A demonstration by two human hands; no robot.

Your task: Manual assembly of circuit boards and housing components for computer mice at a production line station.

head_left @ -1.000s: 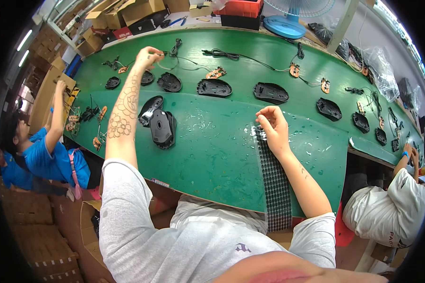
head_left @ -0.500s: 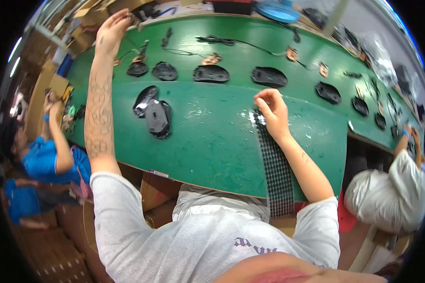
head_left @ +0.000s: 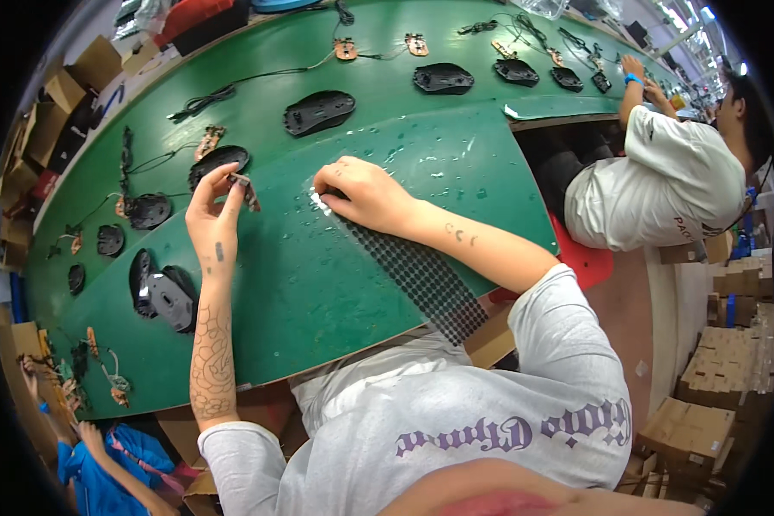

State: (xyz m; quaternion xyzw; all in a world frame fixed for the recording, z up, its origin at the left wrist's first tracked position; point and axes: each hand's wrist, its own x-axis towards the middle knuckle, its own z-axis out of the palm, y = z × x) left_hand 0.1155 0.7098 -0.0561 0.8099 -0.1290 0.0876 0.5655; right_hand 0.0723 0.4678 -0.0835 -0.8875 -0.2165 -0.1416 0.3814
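Observation:
My left hand (head_left: 217,215) is raised over the green table, thumb and fingers pinching a small brown-and-grey piece (head_left: 248,193) that looks like a little circuit board. My right hand (head_left: 365,196) rests lower on the table, its fingers curled together at the far end of a clear sheet of round black dots (head_left: 417,279). Whether a loose dot is between these fingertips is hidden. The sheet runs toward me and hangs over the table's near edge. Beside my left forearm lie mouse shells (head_left: 170,301), piled together. Behind my left hand sits an open black mouse shell (head_left: 218,165).
Across the green table (head_left: 267,335), open mouse shells (head_left: 320,113) stand in a row with circuit boards (head_left: 346,49) and cables (head_left: 202,103). A co-worker in a light shirt (head_left: 662,185) sits at the right, another in blue (head_left: 116,469) at the lower left. Cardboard boxes (head_left: 684,430) stand at right.
My left hand has come back from the far left of the table and now shows a small piece in its fingers. My right hand stays by the sheet's end, fingers more curled. The view has turned right.

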